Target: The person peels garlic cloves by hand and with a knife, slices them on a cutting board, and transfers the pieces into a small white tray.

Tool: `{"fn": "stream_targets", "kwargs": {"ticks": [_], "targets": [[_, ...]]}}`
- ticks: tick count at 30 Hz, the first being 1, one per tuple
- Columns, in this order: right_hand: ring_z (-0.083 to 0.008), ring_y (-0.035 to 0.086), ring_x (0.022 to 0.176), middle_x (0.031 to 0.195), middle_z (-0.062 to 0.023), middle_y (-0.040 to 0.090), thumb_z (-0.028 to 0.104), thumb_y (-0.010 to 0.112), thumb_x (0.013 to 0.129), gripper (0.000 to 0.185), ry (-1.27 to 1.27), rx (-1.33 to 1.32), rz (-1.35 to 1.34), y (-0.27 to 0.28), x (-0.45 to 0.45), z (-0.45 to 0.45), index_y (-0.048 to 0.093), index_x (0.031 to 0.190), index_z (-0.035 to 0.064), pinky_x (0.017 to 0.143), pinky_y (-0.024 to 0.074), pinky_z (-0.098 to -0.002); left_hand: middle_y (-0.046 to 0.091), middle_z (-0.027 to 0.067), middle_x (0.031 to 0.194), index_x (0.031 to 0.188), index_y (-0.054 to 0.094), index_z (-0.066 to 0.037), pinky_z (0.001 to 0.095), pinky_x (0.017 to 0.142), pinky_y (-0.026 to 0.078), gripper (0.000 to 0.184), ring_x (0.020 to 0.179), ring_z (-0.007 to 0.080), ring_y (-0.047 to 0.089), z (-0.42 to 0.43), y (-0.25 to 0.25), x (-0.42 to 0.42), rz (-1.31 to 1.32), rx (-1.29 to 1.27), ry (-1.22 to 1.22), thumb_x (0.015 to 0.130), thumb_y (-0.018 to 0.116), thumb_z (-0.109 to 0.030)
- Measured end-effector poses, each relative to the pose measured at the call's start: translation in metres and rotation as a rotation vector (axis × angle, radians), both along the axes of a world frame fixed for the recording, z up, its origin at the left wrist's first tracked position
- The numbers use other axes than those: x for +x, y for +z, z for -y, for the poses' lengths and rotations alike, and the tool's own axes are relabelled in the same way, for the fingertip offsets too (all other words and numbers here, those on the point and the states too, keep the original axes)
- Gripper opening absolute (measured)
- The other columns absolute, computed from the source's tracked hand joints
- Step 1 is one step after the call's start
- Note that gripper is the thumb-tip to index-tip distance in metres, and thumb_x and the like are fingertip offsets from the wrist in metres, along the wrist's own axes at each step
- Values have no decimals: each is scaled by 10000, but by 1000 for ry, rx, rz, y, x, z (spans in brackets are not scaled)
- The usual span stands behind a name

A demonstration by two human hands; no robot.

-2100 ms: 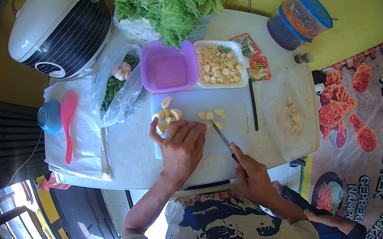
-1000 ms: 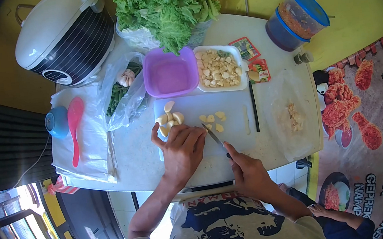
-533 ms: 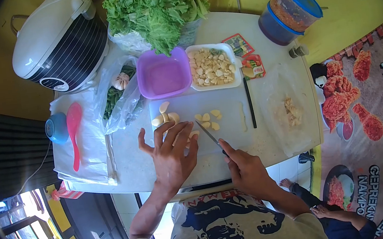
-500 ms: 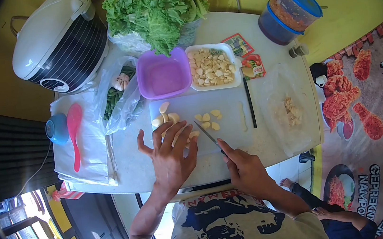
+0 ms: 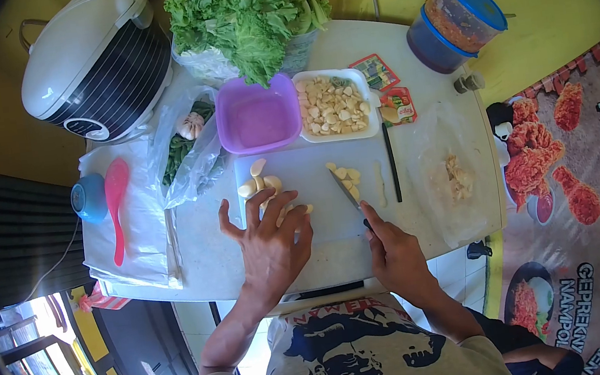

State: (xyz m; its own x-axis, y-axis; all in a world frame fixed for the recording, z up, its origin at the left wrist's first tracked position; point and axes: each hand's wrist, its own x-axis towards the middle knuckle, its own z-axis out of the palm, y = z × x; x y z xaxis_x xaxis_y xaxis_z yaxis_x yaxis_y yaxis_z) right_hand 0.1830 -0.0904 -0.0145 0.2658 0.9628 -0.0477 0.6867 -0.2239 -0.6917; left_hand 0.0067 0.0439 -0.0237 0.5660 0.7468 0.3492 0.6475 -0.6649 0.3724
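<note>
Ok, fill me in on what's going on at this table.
A person is cutting garlic on a translucent white plastic board. The right hand holds a small black-handled metal knife, its blade beside some pale cut pieces. The left hand, fingers spread, is at the smooth, peeled whole cloves. Behind the board, a white rectangular tray holds many more pieces.

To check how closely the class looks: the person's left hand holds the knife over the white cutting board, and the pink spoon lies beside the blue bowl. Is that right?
Not quite: the head view shows the knife in the right hand, over the white cutting board. The pink spoon does lie beside the blue bowl.
</note>
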Motion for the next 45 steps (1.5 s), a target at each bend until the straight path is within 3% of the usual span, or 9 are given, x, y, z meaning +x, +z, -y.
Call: {"fn": "stream_targets", "kwargs": {"ticks": [5,7,8,26,34,45], "targets": [[-343,674,677,851,-218,662,-7,551,970,554,-10,-15,-4,5,-2,6,449,1508,75,647,539,-406,700,-70,933,852,748,-167,661,1125,138,69,1157,168,560,-1,-4,9,9,45,24,804,796,-181],[-312,635,597,792,-142,621,-19,583,915,669,51,64,40,1,-3,9,386,1546,83,559,538,-418,706,-65,896,869,756,-170,639,1138,122,82,1144,169,575,-1,-7,13,13,52,32,808,809,-183],[-312,635,597,792,-142,621,-19,583,915,669,53,64,40,1,-4,9,386,1546,83,559,538,-418,713,-59,859,886,764,-173,617,1150,107,95,1131,170,591,-1,-8,14,15,58,40,811,822,-184],[-290,598,537,778,-114,581,-11,603,880,726,159,18,32,9,-12,21,396,1557,147,520,526,-415,630,-73,832,945,772,-200,658,1110,177,192,985,124,599,4,-13,14,78,46,19,771,784,-120],[-294,590,545,799,-123,571,-7,621,872,744,194,-9,73,3,-15,10,374,1565,109,520,530,-415,642,-80,845,946,773,-194,653,1111,185,194,981,126,598,2,-12,13,89,30,5,769,782,-117],[-284,591,540,805,-114,573,0,612,870,727,176,-36,140,8,-9,13,408,1553,141,532,533,-404,661,-92,867,932,776,-198,653,1118,178,173,996,126,600,4,-9,12,70,29,11,773,788,-130]]}}
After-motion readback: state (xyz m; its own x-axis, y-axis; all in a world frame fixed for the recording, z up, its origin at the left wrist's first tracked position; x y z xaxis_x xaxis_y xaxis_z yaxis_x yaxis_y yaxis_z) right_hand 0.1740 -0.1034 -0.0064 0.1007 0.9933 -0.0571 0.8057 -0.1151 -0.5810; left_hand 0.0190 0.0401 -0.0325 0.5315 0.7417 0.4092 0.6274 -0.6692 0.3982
